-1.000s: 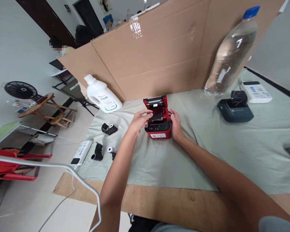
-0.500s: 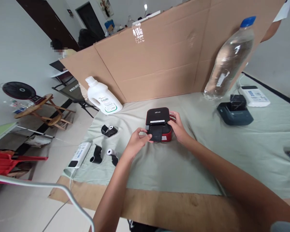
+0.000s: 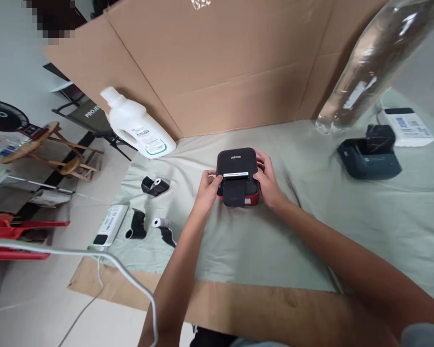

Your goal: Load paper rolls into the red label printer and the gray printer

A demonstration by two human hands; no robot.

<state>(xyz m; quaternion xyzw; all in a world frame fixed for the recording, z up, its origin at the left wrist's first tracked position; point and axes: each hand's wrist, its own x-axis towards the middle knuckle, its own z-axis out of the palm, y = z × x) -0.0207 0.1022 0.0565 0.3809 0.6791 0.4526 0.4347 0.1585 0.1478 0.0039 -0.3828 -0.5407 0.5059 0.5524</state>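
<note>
A small black and red receipt printer [image 3: 236, 166] lies on the cloth in front of me, its black lid down. From the slot by the white label strip, a black paper strip [image 3: 235, 193] hangs over the front edge. My left hand [image 3: 207, 189] grips the printer's left side, thumb on the top edge. On the opposite side my right hand [image 3: 268, 180] is closed around the body, its thumb on the lid's corner and the fingers behind. Some fingertips are hidden by the printer.
Partly unrolled black-and-white paper rolls [image 3: 155, 186] lie at left, beside a white power bank-like box [image 3: 110, 225]. A white jug [image 3: 139, 123] and a large water bottle [image 3: 369, 67] stand before the cardboard panel [image 3: 231, 72]. A dark printer [image 3: 369, 156] sits at right. A white cable [image 3: 125, 270] crosses the lower left.
My left hand has moved from the black paper strip up to the printer's left edge. The lid, slightly raised before, now looks flat. The view has tilted down.
</note>
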